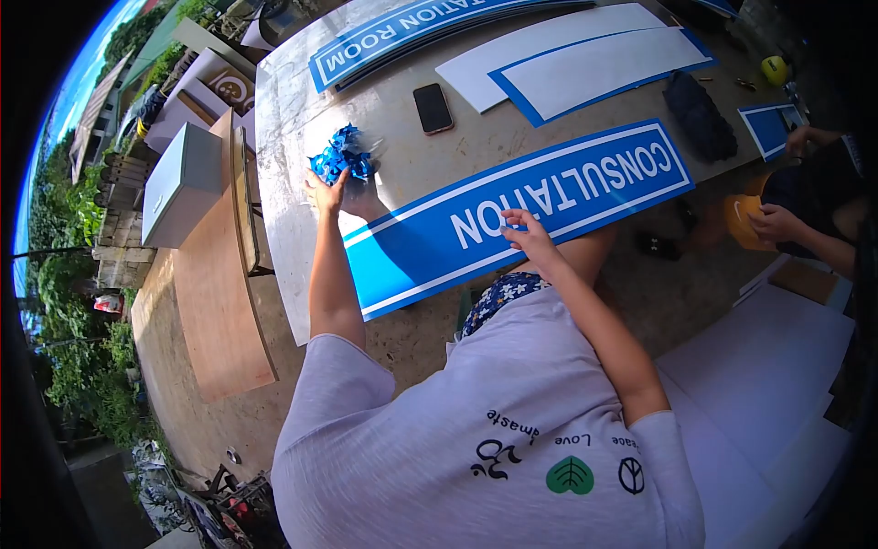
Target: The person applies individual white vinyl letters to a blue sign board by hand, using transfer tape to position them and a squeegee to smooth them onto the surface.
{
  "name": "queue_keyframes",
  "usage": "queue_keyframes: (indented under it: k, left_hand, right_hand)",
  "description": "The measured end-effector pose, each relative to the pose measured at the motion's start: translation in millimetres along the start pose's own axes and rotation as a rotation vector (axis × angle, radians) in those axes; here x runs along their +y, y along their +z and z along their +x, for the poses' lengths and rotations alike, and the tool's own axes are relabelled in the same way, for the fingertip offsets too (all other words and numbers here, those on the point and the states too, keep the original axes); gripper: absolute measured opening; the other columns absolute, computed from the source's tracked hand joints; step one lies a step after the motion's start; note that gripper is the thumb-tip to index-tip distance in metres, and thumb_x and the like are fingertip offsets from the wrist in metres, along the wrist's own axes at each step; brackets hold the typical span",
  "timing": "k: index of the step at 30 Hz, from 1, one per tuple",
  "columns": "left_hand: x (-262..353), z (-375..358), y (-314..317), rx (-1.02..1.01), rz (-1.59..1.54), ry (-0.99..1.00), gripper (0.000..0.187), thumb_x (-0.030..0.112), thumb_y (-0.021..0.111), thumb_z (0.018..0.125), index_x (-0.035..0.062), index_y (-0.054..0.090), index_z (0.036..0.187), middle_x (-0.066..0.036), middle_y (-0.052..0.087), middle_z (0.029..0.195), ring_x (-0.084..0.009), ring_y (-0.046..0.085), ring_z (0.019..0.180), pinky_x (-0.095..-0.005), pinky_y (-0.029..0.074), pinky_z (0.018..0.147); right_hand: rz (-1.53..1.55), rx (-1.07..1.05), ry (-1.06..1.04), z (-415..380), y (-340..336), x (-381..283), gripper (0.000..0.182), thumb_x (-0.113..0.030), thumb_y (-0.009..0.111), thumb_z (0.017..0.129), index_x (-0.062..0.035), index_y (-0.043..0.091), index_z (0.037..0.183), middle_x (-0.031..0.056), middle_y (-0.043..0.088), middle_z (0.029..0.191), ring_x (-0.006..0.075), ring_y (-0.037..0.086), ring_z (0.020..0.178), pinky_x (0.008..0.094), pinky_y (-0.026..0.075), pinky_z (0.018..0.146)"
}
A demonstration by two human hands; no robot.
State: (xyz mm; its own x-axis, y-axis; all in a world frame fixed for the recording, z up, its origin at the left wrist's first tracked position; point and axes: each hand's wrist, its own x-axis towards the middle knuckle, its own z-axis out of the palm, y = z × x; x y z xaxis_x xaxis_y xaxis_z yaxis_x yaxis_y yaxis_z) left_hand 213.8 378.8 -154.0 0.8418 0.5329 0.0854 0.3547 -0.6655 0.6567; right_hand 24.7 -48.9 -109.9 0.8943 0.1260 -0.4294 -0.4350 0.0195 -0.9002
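Note:
My left hand [325, 194] is at the table's left side, thumb and fingers apart at the near edge of a crumpled heap of blue vinyl scraps [342, 156]. Over the middle of a long blue sign [412, 240] hovers my right hand [530, 236], its fingers partly stretched and apart. White letters on this sign read CONSULTATION, upside down from here, with a white border line around them. My right hand covers part of the lettering, and a shadow falls across the sign's left part.
A phone [433, 108] lies beyond the sign. Farther back are a stack of blue signs [402, 41] and white-faced panels [594, 73]. A dark cloth-like bundle [699, 117] sits at the right. Another person's hand [776, 223] is by an orange object [745, 222].

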Motion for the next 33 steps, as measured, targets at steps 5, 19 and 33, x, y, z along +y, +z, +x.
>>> queue_keyframes:
  k: [5,19,33]
  left_hand:
    - [-4,-2,-1,-0.077,0.436,-0.002,0.123,0.083,0.06,0.064,0.0109,0.014,0.153,-0.019,0.016,0.156,-0.0424,0.02,0.141,-0.0651,0.016,0.11]
    - [-35,-10,-11,0.204,0.192,-0.086,0.124,0.059,0.08,0.061,0.0148,0.009,0.153,-0.019,0.025,0.152,-0.0425,0.027,0.136,-0.0588,0.026,0.107]
    - [-97,-147,-53,0.21,0.526,-0.554,0.063,0.057,0.058,0.084,0.0068,0.051,0.121,-0.021,0.045,0.127,-0.0384,0.041,0.121,-0.0581,0.038,0.092]
  right_hand:
    - [0.009,0.013,0.003,5,-5,8,0.041,-0.027,0.066,0.087,-0.0134,0.055,0.125,0.0101,0.049,0.122,0.0203,0.052,0.109,0.0335,0.044,0.088]
    - [0.085,0.085,0.044,5,-23,7,0.034,-0.021,0.062,0.09,-0.0125,0.056,0.123,0.0023,0.051,0.111,0.0111,0.053,0.095,0.0267,0.043,0.083]
    - [0.551,1.132,0.036,9,-127,63,0.036,-0.01,0.062,0.086,-0.0056,0.053,0.121,0.0049,0.057,0.109,0.0122,0.053,0.094,0.0283,0.045,0.086]
